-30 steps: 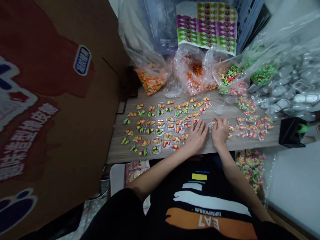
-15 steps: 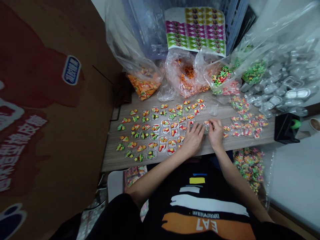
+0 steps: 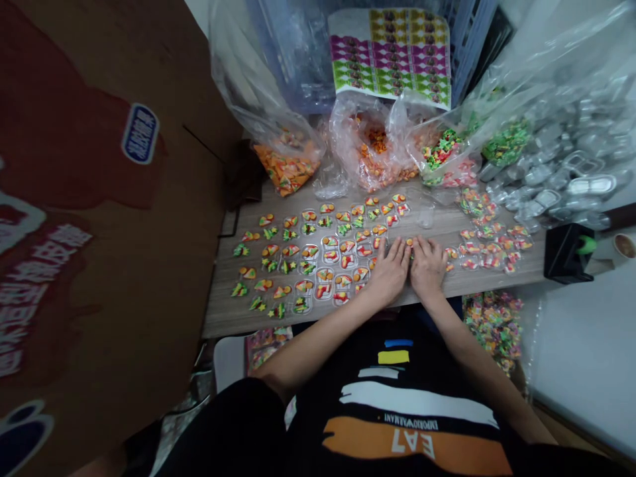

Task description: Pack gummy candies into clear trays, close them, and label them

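1 large cardboard box (image 3: pixel 99 232) stands at the left of the table (image 3: pixel 218 318). A white seat (image 3: pixel 227 368) sits below the near edge of the table, toward its left end. On the left half of the table, clear trays (image 3: pixel 330 257) lie in loose rows; each visible tray carries small moulded pieces in orange, red, yellow or green. At the far edge of the table, left section, a clear bag (image 3: pixel 291 169) contains orange pieces.

At the middle of the table, the left hand (image 3: pixel 390 275) is palm down over the right end of the rows, fingers extended and close together. Its hold, if any, cannot be determined. Beyond the far edge, a printed sheet (image 3: pixel 392 56) rests against a blue crate (image 3: pixel 308 86).

1 orange piece (image 3: pixel 409 242) is visible at the middle of the table, between the fingertips of the 2 hands. The right hand (image 3: pixel 428 266) is placed immediately to its right on the table, fingers bent and nearly closed; the fingertips are at the piece, but whether they grip it cannot be determined.

On the right part of the table, filled packs (image 3: pixel 491 246) form a cluster. Empty containers (image 3: pixel 561 169) are heaped behind it at the far right of the table. A black holder (image 3: pixel 566 255) stands at the right end of the table.
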The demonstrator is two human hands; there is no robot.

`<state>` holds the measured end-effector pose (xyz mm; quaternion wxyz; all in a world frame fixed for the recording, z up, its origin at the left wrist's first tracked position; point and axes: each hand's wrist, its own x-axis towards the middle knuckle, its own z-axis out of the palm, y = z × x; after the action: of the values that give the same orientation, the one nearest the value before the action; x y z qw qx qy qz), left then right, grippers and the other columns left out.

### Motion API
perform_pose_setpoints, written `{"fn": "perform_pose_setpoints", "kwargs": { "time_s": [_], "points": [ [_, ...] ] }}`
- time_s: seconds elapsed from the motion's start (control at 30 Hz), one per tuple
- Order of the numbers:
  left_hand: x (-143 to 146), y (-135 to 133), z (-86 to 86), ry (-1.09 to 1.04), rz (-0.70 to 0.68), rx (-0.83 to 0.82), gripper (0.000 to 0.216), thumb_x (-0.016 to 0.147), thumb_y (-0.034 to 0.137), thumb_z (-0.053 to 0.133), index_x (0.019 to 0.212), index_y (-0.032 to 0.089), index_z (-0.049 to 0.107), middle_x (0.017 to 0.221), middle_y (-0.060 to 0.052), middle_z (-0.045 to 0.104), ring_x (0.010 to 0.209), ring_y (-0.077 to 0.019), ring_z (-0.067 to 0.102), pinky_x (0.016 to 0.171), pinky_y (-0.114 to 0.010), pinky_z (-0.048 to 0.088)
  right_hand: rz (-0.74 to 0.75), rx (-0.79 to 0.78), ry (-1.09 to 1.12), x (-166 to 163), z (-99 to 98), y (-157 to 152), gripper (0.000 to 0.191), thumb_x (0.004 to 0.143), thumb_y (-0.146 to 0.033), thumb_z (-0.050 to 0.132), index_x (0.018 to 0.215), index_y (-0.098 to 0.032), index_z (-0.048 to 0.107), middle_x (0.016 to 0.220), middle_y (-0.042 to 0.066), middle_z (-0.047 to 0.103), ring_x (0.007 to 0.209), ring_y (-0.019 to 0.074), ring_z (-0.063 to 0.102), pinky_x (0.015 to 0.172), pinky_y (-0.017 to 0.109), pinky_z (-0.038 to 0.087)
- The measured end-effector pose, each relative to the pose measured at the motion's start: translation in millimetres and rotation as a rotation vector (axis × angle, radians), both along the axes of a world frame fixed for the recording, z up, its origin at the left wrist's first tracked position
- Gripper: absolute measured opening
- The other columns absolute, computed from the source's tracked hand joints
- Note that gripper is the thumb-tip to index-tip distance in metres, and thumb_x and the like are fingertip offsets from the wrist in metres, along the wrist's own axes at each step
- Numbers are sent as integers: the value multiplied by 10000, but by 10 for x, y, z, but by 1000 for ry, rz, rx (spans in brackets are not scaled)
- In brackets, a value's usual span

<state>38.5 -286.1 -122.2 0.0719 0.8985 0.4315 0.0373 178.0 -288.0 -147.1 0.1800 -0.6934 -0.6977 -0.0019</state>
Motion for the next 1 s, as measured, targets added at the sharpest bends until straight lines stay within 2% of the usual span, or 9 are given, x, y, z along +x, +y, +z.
{"fn": "perform_pose_setpoints", "kwargs": {
  "time_s": [0.17,0.3,0.4,0.47,0.57,0.7,0.8,0.9,1.0],
  "points": [
    [3,-42,-32,30,25,-20,570,992,160,303,1547,41,357,1618,-180,350,1549,-297,224,1247,-645,115,121,-3,-56,60,-3,-55,455,1014,-201,341,1377,-154,611,1467,120,581,1438,330,365,1112,528,310],
    [3,-133,-70,35,53,-22,628,1018,322,352,1563,12,307,1650,-193,259,1570,-298,136,1256,-638,41,247,-24,-60,137,-89,-78,510,998,-193,320,1463,-121,517,1541,149,494,1485,279,340,1201,532,224],
    [8,-170,-62,45,59,-46,684,1023,410,371,1561,-5,295,1653,-204,237,1572,-303,119,1251,-649,38,310,-64,-77,199,-88,-47,529,991,-182,310,1486,-112,481,1555,155,473,1479,267,363,1223,533,190],
    [-1,-164,-30,40,52,-59,684,1022,416,383,1551,-12,314,1646,-209,258,1570,-310,131,1249,-651,51,326,-81,-84,217,-38,-35,521,996,-185,309,1478,-108,490,1544,155,488,1473,271,371,1220,534,195],
    [-60,-132,62,-2,63,-80,637,1013,366,410,1541,13,352,1638,-198,292,1559,-328,172,1247,-653,83,262,-66,-77,155,55,-75,486,1017,-250,341,1446,-119,527,1531,157,504,1456,308,374,1186,565,228],
    [-227,-66,221,-84,174,-36,567,991,267,434,1524,78,402,1635,-185,317,1552,-350,192,1241,-658,106,150,-78,-66,-94,104,-154,496,1006,-327,429,1447,-121,523,1541,187,480,1388,374,414,1058,558,355],
    [-368,6,313,-112,243,-5,506,962,229,475,1454,109,490,1616,-189,359,1545,-353,219,1242,-653,113,124,-76,-75,-266,96,-150,487,974,-323,492,1410,-117,556,1546,201,465,1388,411,387,1015,548,378],
    [-482,70,352,-141,291,0,460,960,228,493,1409,132,532,1588,-178,412,1523,-353,282,1241,-642,152,197,-77,-61,-288,99,-144,408,950,-216,482,1330,-151,617,1482,163,541,1358,355,429,1015,492,391],
    [-539,103,344,-179,315,-2,424,971,232,495,1381,140,557,1585,-161,422,1506,-355,319,1238,-618,201,267,-65,-46,-135,130,-185,414,899,-112,472,1262,-182,657,1396,122,614,1297,297,483,1005,444,403]
  ]
}}
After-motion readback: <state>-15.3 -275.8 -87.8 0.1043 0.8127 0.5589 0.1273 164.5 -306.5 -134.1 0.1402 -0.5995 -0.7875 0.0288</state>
